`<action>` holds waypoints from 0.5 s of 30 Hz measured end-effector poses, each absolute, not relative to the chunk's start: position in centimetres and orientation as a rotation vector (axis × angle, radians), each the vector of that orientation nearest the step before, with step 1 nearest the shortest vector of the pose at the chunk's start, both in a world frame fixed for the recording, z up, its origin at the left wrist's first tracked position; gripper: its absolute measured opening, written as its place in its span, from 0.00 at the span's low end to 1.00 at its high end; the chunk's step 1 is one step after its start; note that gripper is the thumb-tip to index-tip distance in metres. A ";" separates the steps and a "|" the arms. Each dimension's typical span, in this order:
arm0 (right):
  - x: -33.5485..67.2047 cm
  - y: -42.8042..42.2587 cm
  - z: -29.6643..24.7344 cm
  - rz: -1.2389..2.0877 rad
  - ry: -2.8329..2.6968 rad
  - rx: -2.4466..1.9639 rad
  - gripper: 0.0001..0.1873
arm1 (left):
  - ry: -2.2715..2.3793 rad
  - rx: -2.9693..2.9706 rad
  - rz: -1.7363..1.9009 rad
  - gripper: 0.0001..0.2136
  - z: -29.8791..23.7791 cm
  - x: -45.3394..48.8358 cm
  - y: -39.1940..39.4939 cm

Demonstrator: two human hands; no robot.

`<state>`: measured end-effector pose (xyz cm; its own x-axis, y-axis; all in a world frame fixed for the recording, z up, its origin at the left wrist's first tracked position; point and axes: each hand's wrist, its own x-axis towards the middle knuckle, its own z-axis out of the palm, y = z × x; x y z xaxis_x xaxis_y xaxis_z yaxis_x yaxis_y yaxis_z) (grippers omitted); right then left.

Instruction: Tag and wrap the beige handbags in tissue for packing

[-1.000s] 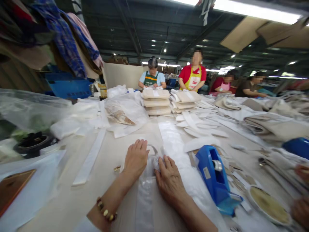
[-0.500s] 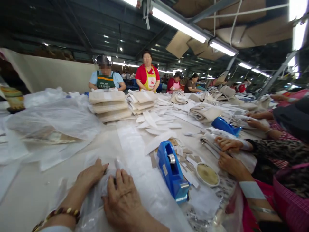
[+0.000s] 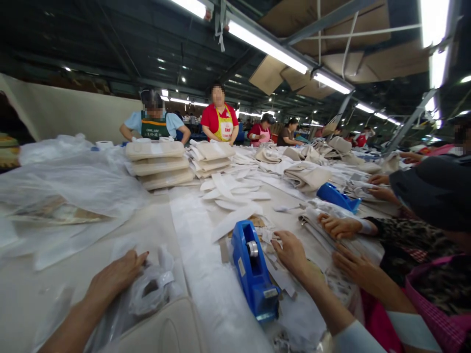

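A beige bag (image 3: 165,329) with a stitched curve lies at the bottom edge, partly out of view. White wrapping, looped and bunched (image 3: 149,294), sits at its top. My left hand (image 3: 119,272) rests beside this loop on clear plastic, its index finger stretched out; the other fingers are mostly hidden. Off to the right, my right hand (image 3: 292,252) hovers over paper scraps, with its fingers apart and nothing seen in them. Just left of that hand stands a blue tape dispenser (image 3: 253,274) with a roll on its hub.
A long white sheet (image 3: 206,255) runs down the table. Folded beige bags (image 3: 158,165) are stacked at the back, near white strips (image 3: 235,191). Clear plastic (image 3: 73,181) heaps at left. At right, a co-worker's hands (image 3: 342,228) press material; another blue dispenser (image 3: 338,197) stands beyond.
My right hand has left the plastic near my left hand and moved right, past the tape dispenser. The beige bag and wrapped loop now show. My left hand stays on the plastic.
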<state>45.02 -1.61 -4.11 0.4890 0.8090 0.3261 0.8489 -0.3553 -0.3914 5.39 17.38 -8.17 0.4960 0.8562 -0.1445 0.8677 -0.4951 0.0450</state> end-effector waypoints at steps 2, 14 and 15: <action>47.4 -0.4 -5.6 -0.011 -1.341 -2.318 0.07 | 1.521 2.681 -0.262 0.23 -8.4 5.3 17.4; 54.1 7.8 -7.4 0.356 -0.976 -2.605 0.16 | 1.578 2.615 -0.293 0.26 -7.7 6.2 16.7; 54.2 8.2 -7.6 0.377 -0.962 -2.610 0.16 | 1.591 2.611 -0.282 0.26 -7.6 6.3 16.5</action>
<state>54.24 8.22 -7.62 0.7364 0.6638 -0.1306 0.5756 -0.7162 -0.3947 6.25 16.55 -7.57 0.4468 0.8736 -0.1928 0.8867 -0.4611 -0.0344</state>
